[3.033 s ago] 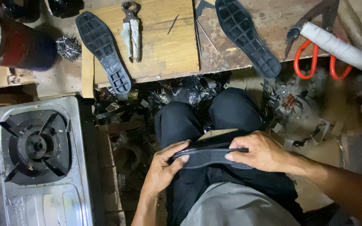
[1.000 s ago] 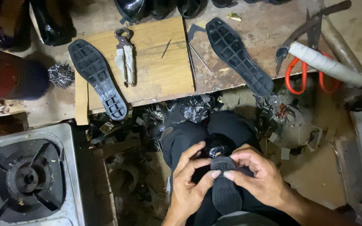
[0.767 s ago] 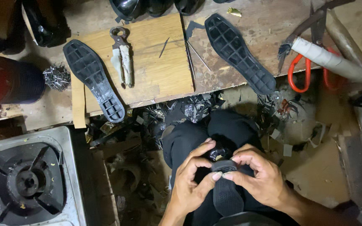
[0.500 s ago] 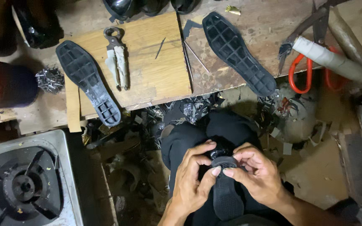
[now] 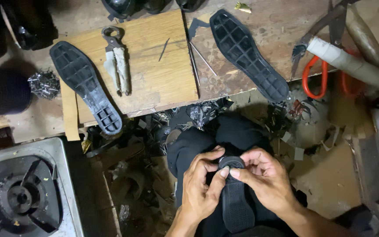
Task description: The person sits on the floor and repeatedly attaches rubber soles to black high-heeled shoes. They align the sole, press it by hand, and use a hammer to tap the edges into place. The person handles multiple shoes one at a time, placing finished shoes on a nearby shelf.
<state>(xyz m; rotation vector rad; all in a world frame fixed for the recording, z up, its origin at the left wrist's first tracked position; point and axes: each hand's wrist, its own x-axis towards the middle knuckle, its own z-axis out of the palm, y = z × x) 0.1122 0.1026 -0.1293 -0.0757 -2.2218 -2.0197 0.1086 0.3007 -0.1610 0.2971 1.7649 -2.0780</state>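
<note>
since three seconds back we've turned the black sole [image 5: 237, 197] from lying crosswise on our lap to running lengthwise, and both hands have slid up to its far tip. it sits on our dark-trousered knees, long axis pointing away from us toward the bench, near end running under our wrists.

our left hand [image 5: 200, 188] is curled round the left edge, thumb pressed on the tip. our right hand [image 5: 266, 180] is pinched shut on the same tip from the other side, fingertips almost touching the left thumb. so both are closed on the sole, not much gap anywhere.

room-wise it's tight: black scraps [image 5: 154, 131] litter the floor just past our knees, and a gas burner [image 5: 20, 195] fills the lower left corner. bare floor opens up to our right.

up on the wooden board [image 5: 154, 74] lie another sole [image 5: 86, 85], tread up and slanted, and pincers [image 5: 117, 59] beside it. a third sole [image 5: 248, 55] lies diagonal on the bench to the right, well apart from the first. orange-handled scissors [image 5: 316, 74] and a white roll [image 5: 352, 63] sit at the far right edge. a dark red can [image 5: 1, 90] stands at the left.
</note>
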